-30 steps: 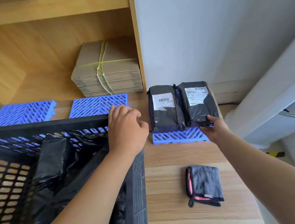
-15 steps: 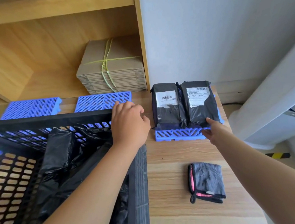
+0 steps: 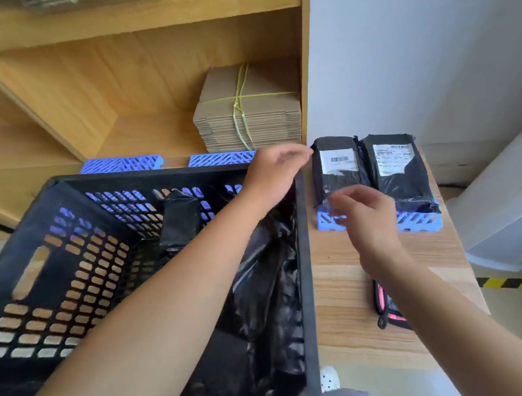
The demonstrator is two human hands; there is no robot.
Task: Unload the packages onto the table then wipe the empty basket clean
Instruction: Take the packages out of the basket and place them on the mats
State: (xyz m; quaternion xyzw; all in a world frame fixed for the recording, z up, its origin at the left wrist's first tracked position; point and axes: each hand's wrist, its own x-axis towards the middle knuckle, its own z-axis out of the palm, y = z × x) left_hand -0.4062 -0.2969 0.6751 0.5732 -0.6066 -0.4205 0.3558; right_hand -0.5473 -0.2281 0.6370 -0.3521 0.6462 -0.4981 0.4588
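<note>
A black plastic basket (image 3: 307, 288) stands at the left of the wooden table (image 3: 343, 285), with several black packages (image 3: 179, 219) still inside. My left hand (image 3: 271, 173) rests on the basket's far right corner. Two black packages with white labels (image 3: 338, 172) (image 3: 399, 173) lie side by side on a blue slotted pallet (image 3: 419, 222) at the table's far right. My right hand (image 3: 368, 216) hovers open just in front of them, holding nothing. A dark grey cloth with pink trim (image 3: 386, 307) lies on the table, mostly hidden by my right forearm.
A tied bundle of flat cardboard (image 3: 246, 117) sits on the wooden shelf behind. Two more blue pallets (image 3: 121, 164) (image 3: 221, 158) lie behind the basket. The table's right edge drops to a floor with yellow-black tape (image 3: 513, 283).
My right hand has let go of the right package and drawn back toward me and to the left. The view has tilted down and pulled back, showing more of the basket.
</note>
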